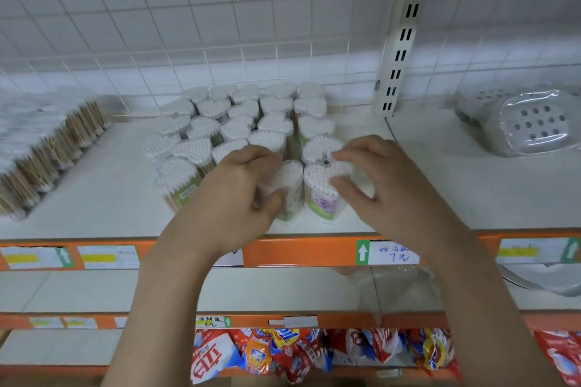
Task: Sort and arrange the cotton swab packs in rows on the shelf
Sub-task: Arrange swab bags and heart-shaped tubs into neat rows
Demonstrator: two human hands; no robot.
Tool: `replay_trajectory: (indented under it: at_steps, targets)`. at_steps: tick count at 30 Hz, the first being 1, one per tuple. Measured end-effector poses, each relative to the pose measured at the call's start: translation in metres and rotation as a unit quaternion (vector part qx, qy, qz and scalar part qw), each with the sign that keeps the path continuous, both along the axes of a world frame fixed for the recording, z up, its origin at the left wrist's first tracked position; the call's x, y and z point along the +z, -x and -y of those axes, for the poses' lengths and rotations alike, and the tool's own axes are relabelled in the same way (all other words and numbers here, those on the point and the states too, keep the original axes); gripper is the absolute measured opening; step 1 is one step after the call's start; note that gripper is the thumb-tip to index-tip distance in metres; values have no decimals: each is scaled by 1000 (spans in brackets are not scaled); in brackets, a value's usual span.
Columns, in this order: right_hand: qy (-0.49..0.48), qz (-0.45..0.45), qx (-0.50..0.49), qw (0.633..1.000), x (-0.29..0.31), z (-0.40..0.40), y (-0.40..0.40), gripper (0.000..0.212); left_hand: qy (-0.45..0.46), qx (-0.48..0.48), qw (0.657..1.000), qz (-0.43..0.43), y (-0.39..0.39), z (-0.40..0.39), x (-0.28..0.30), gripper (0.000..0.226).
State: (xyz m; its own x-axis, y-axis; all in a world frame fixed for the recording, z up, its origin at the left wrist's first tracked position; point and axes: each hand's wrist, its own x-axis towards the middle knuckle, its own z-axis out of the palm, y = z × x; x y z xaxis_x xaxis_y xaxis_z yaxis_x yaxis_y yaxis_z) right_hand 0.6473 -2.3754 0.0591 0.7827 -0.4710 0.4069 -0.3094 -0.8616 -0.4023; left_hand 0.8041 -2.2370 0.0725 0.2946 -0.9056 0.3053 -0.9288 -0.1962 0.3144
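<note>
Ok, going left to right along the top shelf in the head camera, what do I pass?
Bagged wooden-stick swabs → heart-shaped cotton swab packs → left hand → right hand → clear plastic soap dishes.

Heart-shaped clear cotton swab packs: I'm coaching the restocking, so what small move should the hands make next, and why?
Probably slide the front pack under the left hand back against its row, squaring it with the front pack the right hand touches. Both stand at the front of the white shelf, and the heart-shaped clear cotton swab packs behind sit in rows.
</note>
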Motion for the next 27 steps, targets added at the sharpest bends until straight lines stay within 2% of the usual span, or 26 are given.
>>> replay_trajectory:
  at_steps: [2, 5, 8, 11, 13, 18, 23, 27]
  targets:
    - [9, -7, 7, 1000, 13, 10, -4, 30, 11, -8, 1000, 6, -6, 7, 12, 34]
    - [26, -32, 43, 998, 32, 32, -17, 28, 6, -1, 1000, 26, -20, 24, 28, 34]
    - [18, -123, 90, 988, 46, 53, -38, 28, -73, -10, 996, 52, -39, 47, 37, 39]
    - [25, -242, 134, 961, 49, 65, -58, 33, -167, -22, 984, 62, -52, 65, 40, 45]
    - [29, -277, 152, 948, 50, 69, -65, 34, -209, -30, 976, 60, -56, 72, 38, 48]
    - [62, -297, 156, 940, 49, 75, -74, 40, -239, -46, 966, 81, -59, 81, 33, 47]
    - [84, -295, 136, 942, 45, 76, -79, 39, -226, -65, 969, 69, -64, 79, 34, 47]
    - [166, -305, 100, 932, 41, 76, -82, 51, -200, -89, 975, 46, -68, 76, 32, 50]
